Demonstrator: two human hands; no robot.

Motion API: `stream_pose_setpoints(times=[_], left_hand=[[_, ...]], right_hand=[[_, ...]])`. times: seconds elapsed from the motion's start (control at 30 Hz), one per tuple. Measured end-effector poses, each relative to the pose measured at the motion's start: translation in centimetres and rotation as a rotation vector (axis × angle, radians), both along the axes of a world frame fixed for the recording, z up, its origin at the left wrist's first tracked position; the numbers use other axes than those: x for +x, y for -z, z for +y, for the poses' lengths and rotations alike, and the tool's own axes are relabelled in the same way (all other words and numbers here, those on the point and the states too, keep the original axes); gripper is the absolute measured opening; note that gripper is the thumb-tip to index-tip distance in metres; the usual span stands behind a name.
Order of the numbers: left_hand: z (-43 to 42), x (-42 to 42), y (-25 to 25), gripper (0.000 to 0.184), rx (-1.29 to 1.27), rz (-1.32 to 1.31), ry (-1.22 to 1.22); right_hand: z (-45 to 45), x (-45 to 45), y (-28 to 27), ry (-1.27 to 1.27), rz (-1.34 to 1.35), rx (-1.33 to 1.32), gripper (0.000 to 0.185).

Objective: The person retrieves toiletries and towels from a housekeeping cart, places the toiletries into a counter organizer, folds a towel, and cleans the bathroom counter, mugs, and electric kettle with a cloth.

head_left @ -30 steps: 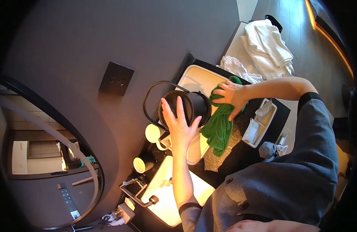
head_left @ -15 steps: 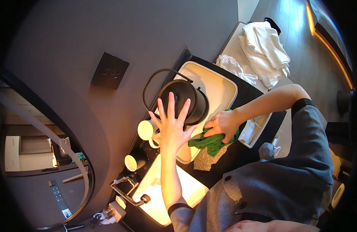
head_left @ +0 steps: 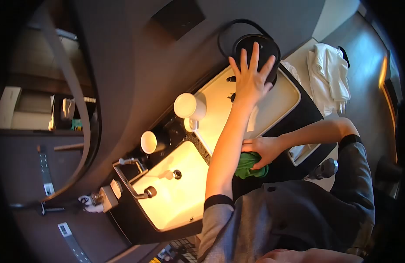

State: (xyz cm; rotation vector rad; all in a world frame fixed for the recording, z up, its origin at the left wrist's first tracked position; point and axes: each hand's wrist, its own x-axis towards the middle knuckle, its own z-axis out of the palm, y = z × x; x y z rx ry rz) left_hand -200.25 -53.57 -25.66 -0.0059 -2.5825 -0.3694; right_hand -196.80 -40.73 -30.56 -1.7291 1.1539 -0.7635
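My left hand (head_left: 250, 83) is open, fingers spread over the lid of a black round vessel (head_left: 266, 47) that looks like a kettle with a thin loop. The vessel is at the far end of a cream tray (head_left: 283, 100), beside the wall. Closer to my body, my right hand (head_left: 268, 151) is closed on a bunched green cloth (head_left: 250, 168), partly hidden by the hand. The cloth is at the tray's near side, on the black counter. A white mug (head_left: 189, 105) stands at the tray's left corner.
A second cup (head_left: 149, 142) stands behind the lit white sink (head_left: 189, 206), near the tap (head_left: 149, 192). White towels (head_left: 329, 72) lie at the far right. A mirror (head_left: 95, 127) is on the left wall, and a black socket plate (head_left: 180, 19) is above.
The view has shifted. The vessel now sits farther along the tray, away from the mug, with my left hand still over it. My right hand keeps the green cloth, now closer to my left forearm.
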Motion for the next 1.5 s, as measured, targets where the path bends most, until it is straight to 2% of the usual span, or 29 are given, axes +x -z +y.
stream_pose_setpoints(times=[0.1, 0.13, 0.2, 0.23, 0.27, 0.3, 0.33, 0.37, 0.47, 0.53, 0.63, 0.67, 0.73, 0.87, 0.97, 1.03, 1.13, 1.27, 1.37, 1.5], left_hand=[[0.8, 8.0, -1.0, 0.074, 0.321, 0.033, 0.090], [1.1, 11.6, -0.1, 0.072, 0.432, 0.010, 0.090], [2.4, 17.8, 2.2, 0.067, 0.416, -0.118, 0.073], [3.8, 19.8, 2.7, 0.068, 0.349, -0.145, 0.015], [5.1, 21.6, 2.8, 0.067, 0.293, -0.230, 0.009], [6.3, 22.8, 3.4, 0.065, 0.253, -0.273, -0.062], [7.2, 23.6, 4.3, 0.064, 0.256, -0.265, -0.102], [7.8, 24.1, 5.4, 0.064, 0.259, -0.256, -0.143], [7.8, 24.2, 7.9, 0.059, 0.235, -0.157, -0.170], [7.4, 23.6, 7.4, 0.055, 0.355, -0.132, -0.125], [7.0, 22.3, 5.9, 0.045, 0.492, 0.011, -0.126], [7.0, 21.8, 5.5, 0.043, 0.556, 0.073, -0.155], [6.7, 20.4, 3.1, 0.033, 0.674, 0.174, -0.260], [3.4, 15.9, 3.3, 0.042, 0.658, 0.287, -0.558], [1.5, 10.9, 3.7, 0.049, 0.681, 0.393, -0.638], [-0.2, 7.2, 6.2, 0.045, 0.380, 0.204, -0.680], [-1.4, 4.6, 9.8, 0.037, 0.152, -0.233, -0.608], [-1.0, 6.3, 11.8, 0.031, 0.067, -0.200, -0.362], [2.4, 8.5, 10.8, 0.032, 0.157, -0.109, -0.195], [3.7, 8.7, 9.3, 0.031, 0.304, -0.206, 0.035]], right_hand=[[-0.8, -0.8, 1.1, -0.142, -0.020, -0.173, 0.065], [-0.9, -1.6, -0.1, -0.254, -0.003, 0.035, 0.056], [-2.3, -3.3, -1.8, -0.150, 0.141, -0.034, 0.035], [-2.9, -4.6, -2.8, -0.098, 0.254, -0.198, 0.020], [-3.3, -6.3, -3.6, -0.026, 0.246, 0.015, 0.014], [-3.5, -7.7, -4.1, 0.057, 0.259, -0.037, 0.016], [-3.1, -8.3, -6.1, 0.105, 0.613, -0.323, 0.017], [-3.5, -9.3, -5.1, 0.117, 0.715, -0.329, 0.027], [-4.6, -7.9, -2.8, 0.132, 0.898, -0.223, 0.038], [-6.2, -7.4, -0.9, 0.063, 1.066, -0.160, 0.043], [-7.4, -7.3, 0.9, 0.231, 1.232, -0.261, 0.042], [-7.7, -7.8, 1.3, 0.191, 1.205, -0.208, 0.040], [-7.5, -8.0, 1.7, 0.194, 1.170, -0.291, 0.038], [-5.6, -9.4, 2.2, 0.286, 1.079, -0.545, 0.038], [-4.0, -9.5, 2.3, 0.345, 0.998, -0.572, 0.036], [-3.6, -9.7, 3.2, 0.450, 0.838, -0.616, 0.033], [-3.7, -10.0, 2.3, 0.460, 0.647, -0.620, 0.031], [-4.1, -10.9, 1.3, 0.485, 0.558, -0.548, 0.031], [-6.1, -11.3, 1.0, 0.523, 0.447, -0.566, 0.031], [-7.7, -10.8, 1.2, 0.433, 0.615, -0.414, 0.028]])
